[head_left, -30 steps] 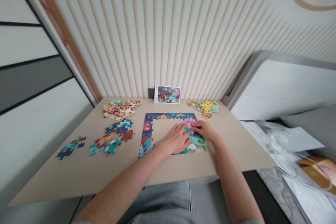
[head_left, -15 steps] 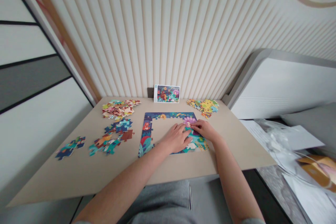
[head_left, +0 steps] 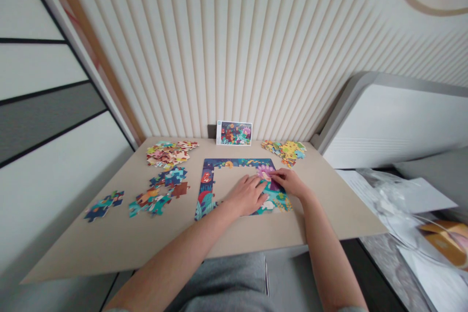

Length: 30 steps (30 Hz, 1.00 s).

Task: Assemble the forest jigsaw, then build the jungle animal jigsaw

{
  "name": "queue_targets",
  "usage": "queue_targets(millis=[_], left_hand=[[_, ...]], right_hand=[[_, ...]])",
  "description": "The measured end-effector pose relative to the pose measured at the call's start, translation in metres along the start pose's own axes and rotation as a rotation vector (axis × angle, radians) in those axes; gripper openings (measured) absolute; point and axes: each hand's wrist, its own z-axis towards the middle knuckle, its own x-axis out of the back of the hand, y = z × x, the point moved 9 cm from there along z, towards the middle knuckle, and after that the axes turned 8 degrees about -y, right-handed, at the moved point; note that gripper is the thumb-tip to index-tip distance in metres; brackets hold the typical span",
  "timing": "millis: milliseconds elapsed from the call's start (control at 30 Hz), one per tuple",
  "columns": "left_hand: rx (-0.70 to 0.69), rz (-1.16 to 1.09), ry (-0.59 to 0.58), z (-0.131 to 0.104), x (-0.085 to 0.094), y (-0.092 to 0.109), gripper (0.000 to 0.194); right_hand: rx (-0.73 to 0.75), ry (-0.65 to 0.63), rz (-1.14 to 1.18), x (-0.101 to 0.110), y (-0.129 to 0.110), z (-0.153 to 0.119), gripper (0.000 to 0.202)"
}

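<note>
A jigsaw puzzle (head_left: 206, 187) lies partly assembled on the table, its border joined around a bare middle and its right side filled in. My left hand (head_left: 246, 196) rests flat over the filled part, fingers stretched out and a little apart. From the right, my right hand (head_left: 289, 181) reaches in with its thumb and fingers pinched at a purple puzzle piece (head_left: 263, 171) by the upper right corner. The fingers partly cover that piece. A white rabbit shape (head_left: 268, 204) shows on the joined pieces below my left fingers.
A picture card (head_left: 236, 133) leans on the ribbed wall behind the puzzle. Piles of loose pieces lie at the back left (head_left: 168, 154), the middle left (head_left: 159, 197), the far left (head_left: 104, 205) and the back right (head_left: 287, 149). Papers and plastic wrap (head_left: 383, 192) lie right of the table (head_left: 340, 219).
The view has shifted slightly, moving everything a little right and down. My right fingertips have drawn back a little to the right on the purple area; my left hand stays in place.
</note>
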Motion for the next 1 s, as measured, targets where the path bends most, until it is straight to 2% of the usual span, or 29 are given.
queue_targets(millis=[67, 133, 300, 433, 600, 700, 867, 933, 1000], left_hand=[[-0.034, 0.003, 0.001, -0.001, 0.001, 0.004, 0.041], [-0.068, 0.007, -0.012, 0.0, 0.0, 0.008, 0.037], [-0.121, 0.076, 0.025, 0.001, 0.0, 0.014, 0.033], [-0.249, 0.166, 0.063, 0.0, -0.004, 0.026, 0.026], [-0.346, 0.154, 0.081, -0.006, -0.007, 0.03, 0.022], [-0.412, 0.121, 0.046, -0.022, 0.002, 0.032, 0.026], [-0.326, 0.125, 0.056, -0.076, 0.039, 0.032, 0.023], [-0.242, 0.107, 0.054, -0.102, 0.051, 0.023, 0.023], [-0.095, 0.077, 0.065, -0.127, 0.062, -0.001, 0.028]], right_hand=[[-0.041, 0.12, -0.032, 0.012, 0.007, -0.001, 0.03], [-0.071, 0.168, -0.051, 0.015, 0.013, -0.001, 0.031], [-0.065, 0.051, -0.027, -0.002, 0.019, 0.004, 0.044], [-0.074, 0.015, -0.044, -0.007, 0.024, 0.006, 0.05], [-0.084, 0.014, -0.125, -0.008, 0.028, 0.009, 0.048], [-0.099, 0.026, -0.162, -0.007, 0.031, 0.01, 0.048], [-0.093, -0.019, -0.205, -0.01, 0.032, 0.013, 0.054], [-0.094, -0.033, -0.222, -0.01, 0.031, 0.013, 0.054], [-0.1, -0.039, -0.229, -0.01, 0.03, 0.013, 0.054]])
